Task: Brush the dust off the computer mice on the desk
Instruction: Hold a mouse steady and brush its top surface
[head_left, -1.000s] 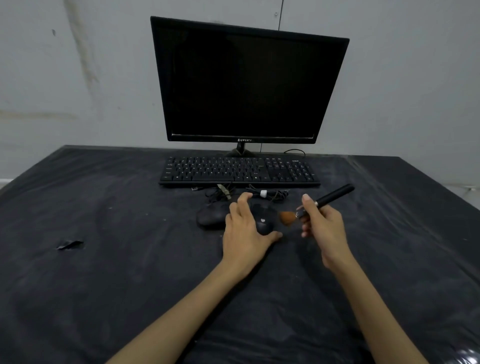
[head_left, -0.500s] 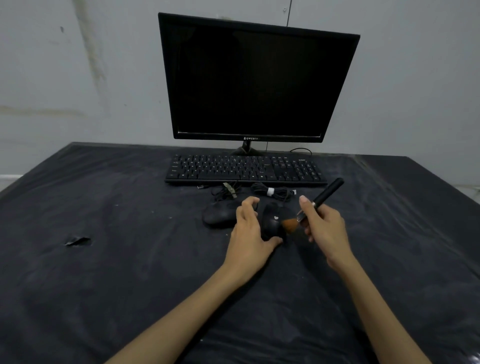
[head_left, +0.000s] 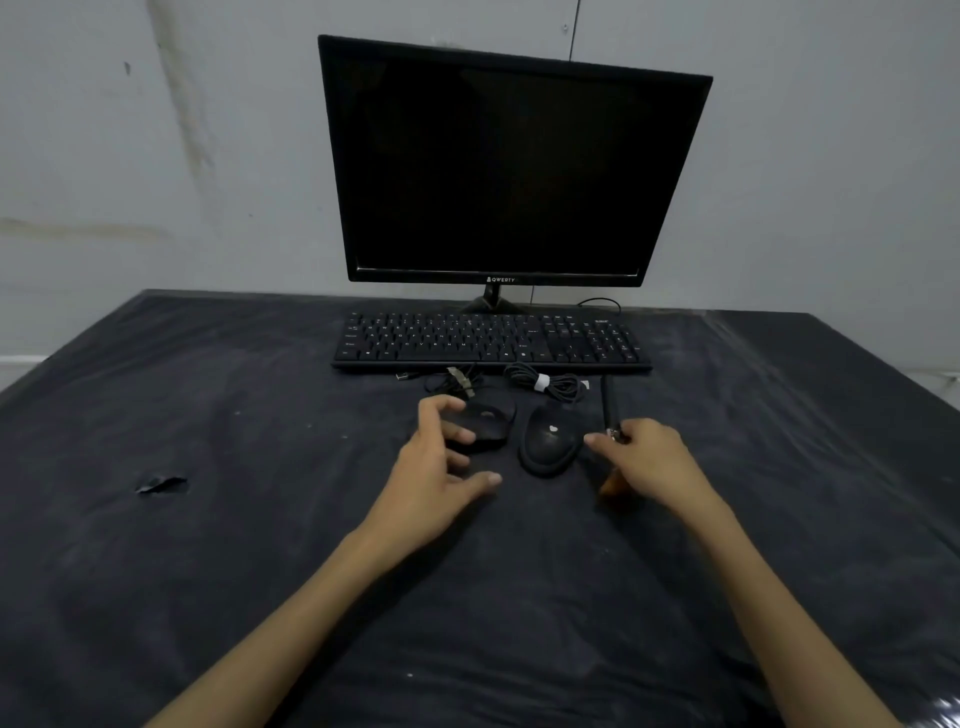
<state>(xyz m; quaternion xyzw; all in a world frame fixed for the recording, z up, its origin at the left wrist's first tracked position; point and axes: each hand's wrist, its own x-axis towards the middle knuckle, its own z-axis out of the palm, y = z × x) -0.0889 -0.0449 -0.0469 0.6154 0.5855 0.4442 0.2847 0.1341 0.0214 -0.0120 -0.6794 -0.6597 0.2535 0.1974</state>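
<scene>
Two black computer mice lie side by side in front of the keyboard. The left mouse (head_left: 488, 420) has my left hand (head_left: 434, 475) at its left edge, fingers spread and fingertips touching it, thumb apart. The right mouse (head_left: 549, 441), marked with a small white logo, lies flat on the desk with no hand on it. Just right of it, my right hand (head_left: 652, 462) is closed on the brush (head_left: 609, 402). The brush's black handle points away toward the keyboard, and its orange bristles show blurred below the hand, off the mice.
A black keyboard (head_left: 491, 343) and a dark monitor (head_left: 511, 166) stand behind the mice. Two bundled mouse cables (head_left: 545, 384) lie between keyboard and mice. The desk has a dusty black plastic cover (head_left: 260, 519) with a small tear (head_left: 161, 484) at the left.
My left hand has let go of the right mouse, which now lies flat, and has shifted to the left mouse. My right hand has drawn the brush away to the right and turned it.
</scene>
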